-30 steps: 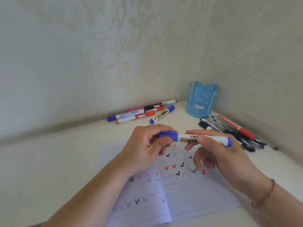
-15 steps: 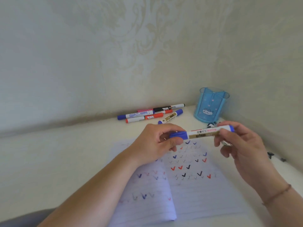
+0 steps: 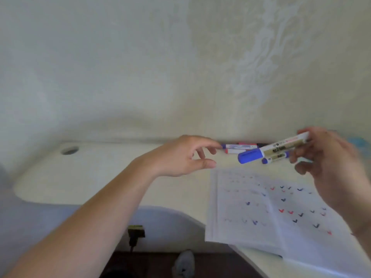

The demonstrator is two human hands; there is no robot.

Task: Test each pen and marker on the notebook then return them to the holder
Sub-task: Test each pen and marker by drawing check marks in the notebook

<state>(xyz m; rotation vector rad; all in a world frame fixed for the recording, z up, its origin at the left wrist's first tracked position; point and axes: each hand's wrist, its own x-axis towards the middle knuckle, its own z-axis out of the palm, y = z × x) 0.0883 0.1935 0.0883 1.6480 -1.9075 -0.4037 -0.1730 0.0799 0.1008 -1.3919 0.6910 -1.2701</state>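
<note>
A: While the right hand (image 3: 329,157) is blurred, where is the blue-capped marker (image 3: 273,150)?

B: Pinched in that hand's fingers by its far end, held above the worktop (image 3: 100,173), the cap pointing left toward the left hand (image 3: 180,155).

A: And the left hand?

B: Empty, fingers loosely spread, thumb and forefinger parted, just left of the cap without touching it.

A: The notebook (image 3: 267,213)?

B: Open on the worktop at the near right, its lined pages dotted with red, blue and black ticks.

A: Other markers?

B: A small cluster of markers (image 3: 241,147) lies along the far edge by the wall, partly hidden behind the held one; another blue-capped marker (image 3: 276,157) lies just beneath it.

A: The holder (image 3: 359,142)?

B: Only a blurred blue patch at the far right, past the right hand.
</note>
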